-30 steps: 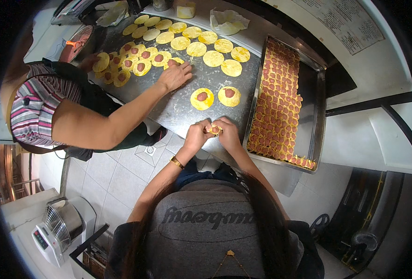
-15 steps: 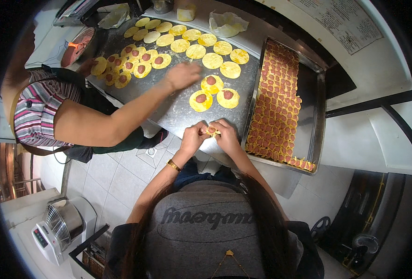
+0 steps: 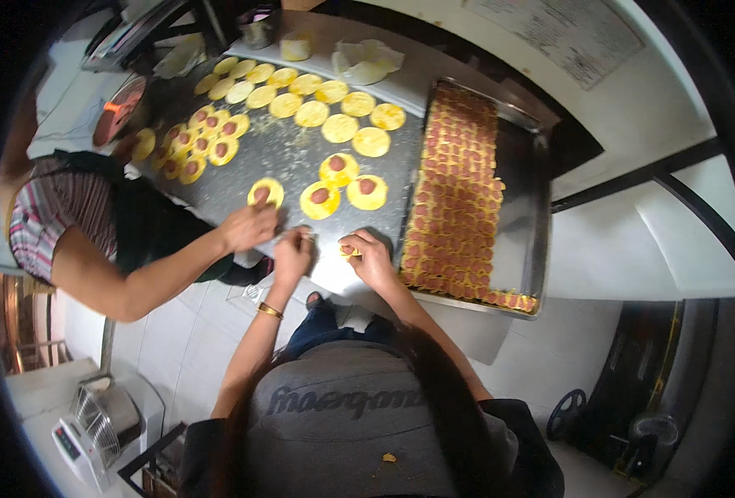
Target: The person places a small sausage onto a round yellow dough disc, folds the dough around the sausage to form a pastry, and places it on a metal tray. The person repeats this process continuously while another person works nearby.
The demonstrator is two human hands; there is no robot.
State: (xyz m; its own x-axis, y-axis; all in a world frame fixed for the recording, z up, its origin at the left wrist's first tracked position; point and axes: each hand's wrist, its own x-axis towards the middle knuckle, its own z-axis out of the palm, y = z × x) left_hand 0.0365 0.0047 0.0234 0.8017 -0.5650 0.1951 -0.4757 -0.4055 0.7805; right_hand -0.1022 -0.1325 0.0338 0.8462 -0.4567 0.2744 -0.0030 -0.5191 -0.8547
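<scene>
Moved apart, the person's left hand (image 3: pixel 291 253) has an unclear grip, the right hand (image 3: pixel 372 262) pinches one dumpling (image 3: pixel 349 251), and the tray (image 3: pixel 518 207) is mostly full, with flat rounds (image 3: pixel 340 128) left.

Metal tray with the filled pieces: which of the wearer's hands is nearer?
Right. The right hand is just left of the metal tray's near-left corner; the left hand is farther left, beyond the right.

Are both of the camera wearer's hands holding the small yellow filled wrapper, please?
No, only the right hand holds the small yellow filled wrapper; the left hand is apart.
</scene>
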